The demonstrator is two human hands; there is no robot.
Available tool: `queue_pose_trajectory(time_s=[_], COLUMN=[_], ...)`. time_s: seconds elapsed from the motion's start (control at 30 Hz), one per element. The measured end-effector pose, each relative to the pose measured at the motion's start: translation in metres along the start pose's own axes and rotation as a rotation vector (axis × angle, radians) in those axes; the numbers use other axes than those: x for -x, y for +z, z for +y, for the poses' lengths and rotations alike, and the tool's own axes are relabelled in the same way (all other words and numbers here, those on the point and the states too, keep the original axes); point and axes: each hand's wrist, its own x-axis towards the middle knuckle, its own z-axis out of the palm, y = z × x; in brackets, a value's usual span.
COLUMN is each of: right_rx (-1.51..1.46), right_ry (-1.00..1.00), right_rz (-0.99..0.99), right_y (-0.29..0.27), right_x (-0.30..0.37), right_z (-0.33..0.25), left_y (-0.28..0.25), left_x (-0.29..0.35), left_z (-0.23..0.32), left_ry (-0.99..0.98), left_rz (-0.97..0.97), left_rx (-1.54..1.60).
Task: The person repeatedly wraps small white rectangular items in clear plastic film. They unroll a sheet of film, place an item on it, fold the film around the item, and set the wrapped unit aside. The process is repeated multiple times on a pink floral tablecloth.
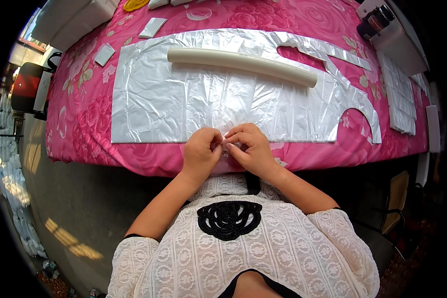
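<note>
A thin, shiny white plastic apron (149,99) lies spread across the pink floral tablecloth (84,131), with curved cut-outs and straps at its right end. On top of it rests a long cream-coloured tube (241,64), set a little aslant. My left hand (201,151) and my right hand (252,149) meet at the middle of the apron's near edge. Fingertips of both hands are pinched together on the plastic there, and creases fan out from them. How many layers they grip is hidden by the fingers.
Two small folded white packets (153,28) lie beyond the apron's left end. A stack of folded plastic (400,94) sits at the right, near a dark jar (376,22). White boxes (74,22) stand far left. A chair (397,196) is at the lower right.
</note>
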Motion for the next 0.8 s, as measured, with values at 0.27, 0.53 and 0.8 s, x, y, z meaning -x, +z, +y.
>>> queue_pose_trajectory(time_s=[0.27, 0.53, 0.8], right_rx=[-0.049, 0.000, -0.032], right_ry=[0.012, -0.031, 0.004], right_rz=[0.013, 0.035, 0.048], right_y=[0.002, 0.004, 0.003], right_x=[0.001, 0.001, 0.001], right_z=[-0.001, 0.000, -0.004], left_y=[0.012, -0.016, -0.008], left_x=[-0.015, -0.014, -0.006], left_z=[-0.004, -0.002, -0.009], left_ry=[0.184, 0.242, 0.268], left_rz=[-0.008, -0.237, -0.078], left_rx=[-0.247, -0.082, -0.096])
